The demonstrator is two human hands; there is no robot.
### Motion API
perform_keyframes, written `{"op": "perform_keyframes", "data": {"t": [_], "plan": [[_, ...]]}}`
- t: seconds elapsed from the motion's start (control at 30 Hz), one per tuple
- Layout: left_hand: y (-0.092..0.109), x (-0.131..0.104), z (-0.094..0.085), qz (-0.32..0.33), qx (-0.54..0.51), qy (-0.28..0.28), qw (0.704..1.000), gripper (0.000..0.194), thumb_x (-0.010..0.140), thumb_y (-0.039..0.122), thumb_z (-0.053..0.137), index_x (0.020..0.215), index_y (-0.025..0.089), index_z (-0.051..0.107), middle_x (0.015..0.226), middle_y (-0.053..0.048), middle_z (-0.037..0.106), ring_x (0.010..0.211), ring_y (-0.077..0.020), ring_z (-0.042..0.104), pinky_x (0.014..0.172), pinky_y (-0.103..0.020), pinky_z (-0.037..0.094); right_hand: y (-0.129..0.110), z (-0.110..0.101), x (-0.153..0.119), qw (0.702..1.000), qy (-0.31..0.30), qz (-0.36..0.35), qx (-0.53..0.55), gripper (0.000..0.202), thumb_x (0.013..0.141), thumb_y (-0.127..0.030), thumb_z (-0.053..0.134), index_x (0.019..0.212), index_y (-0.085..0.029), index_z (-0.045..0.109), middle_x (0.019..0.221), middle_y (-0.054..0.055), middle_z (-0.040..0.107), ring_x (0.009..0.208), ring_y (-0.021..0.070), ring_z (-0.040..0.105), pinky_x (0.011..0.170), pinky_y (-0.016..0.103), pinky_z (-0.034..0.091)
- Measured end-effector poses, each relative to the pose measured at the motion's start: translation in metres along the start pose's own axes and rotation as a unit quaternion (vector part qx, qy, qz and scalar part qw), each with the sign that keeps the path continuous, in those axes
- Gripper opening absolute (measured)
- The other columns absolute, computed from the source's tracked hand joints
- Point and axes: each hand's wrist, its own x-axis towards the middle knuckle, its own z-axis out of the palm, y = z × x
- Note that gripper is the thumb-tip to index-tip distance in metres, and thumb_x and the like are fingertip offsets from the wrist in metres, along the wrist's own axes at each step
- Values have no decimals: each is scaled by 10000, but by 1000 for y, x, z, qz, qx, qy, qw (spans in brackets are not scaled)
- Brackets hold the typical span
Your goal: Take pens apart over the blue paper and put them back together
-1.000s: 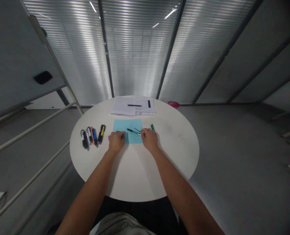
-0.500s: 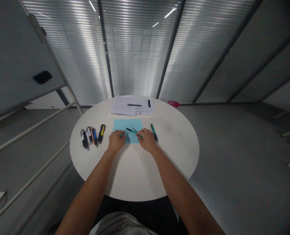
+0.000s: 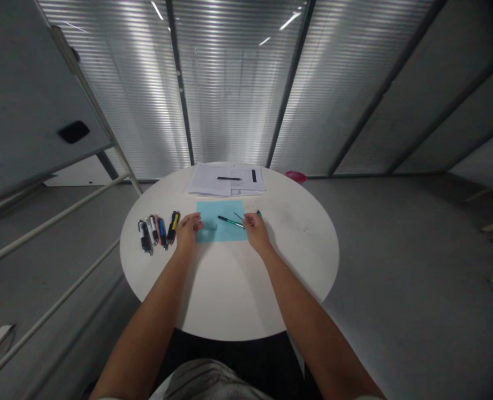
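Observation:
A light blue sheet [image 3: 221, 235] lies on the round white table [image 3: 229, 294]. My left hand [image 3: 189, 229] is at the sheet's left edge with fingers apart and nothing visible in it. Beside its fingertips a small, faint clear piece [image 3: 211, 226] rests on the sheet. My right hand [image 3: 255, 229] is at the sheet's right edge, its fingers pinched on a thin dark rod [image 3: 238, 215]. A green and black pen part [image 3: 229, 221] lies on the sheet, its right end by those fingers. Another green pen [image 3: 259, 213] is mostly hidden behind my right hand.
Several pens and markers [image 3: 162, 232] lie in a group on the table's left. Stacked papers [image 3: 210, 180] with a dark pen [image 3: 229, 178] on top are at the back. A white metal frame [image 3: 75, 205] stands left of the table.
My left hand has moved left and opened, leaving the small piece on the sheet. My right hand has shifted right with the thin rod. The sheet has slid slightly right.

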Motion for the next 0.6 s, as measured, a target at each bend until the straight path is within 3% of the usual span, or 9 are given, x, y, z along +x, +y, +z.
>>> {"op": "perform_keyframes", "data": {"t": [0.17, 0.6], "plan": [[6, 2, -1, -65, -108, 3, 992, 175, 610, 169, 597, 775, 151, 653, 711, -25, 594, 601, -96, 541, 625, -250, 489, -2, -2, 3, 996, 35, 51, 63, 225, 802, -313, 492, 942, -176, 601, 927, 68, 673, 850, 176, 626, 825, 323, 488], [7, 4, -4, -103, -151, 15, 983, 176, 629, 101, 565, 771, 149, 656, 716, -49, 618, 635, -118, 577, 638, -251, 515, -4, -10, 4, 990, 74, 84, 89, 262, 732, -354, 506, 883, -165, 609, 832, 58, 672, 767, 180, 600, 736, 294, 465]]}}
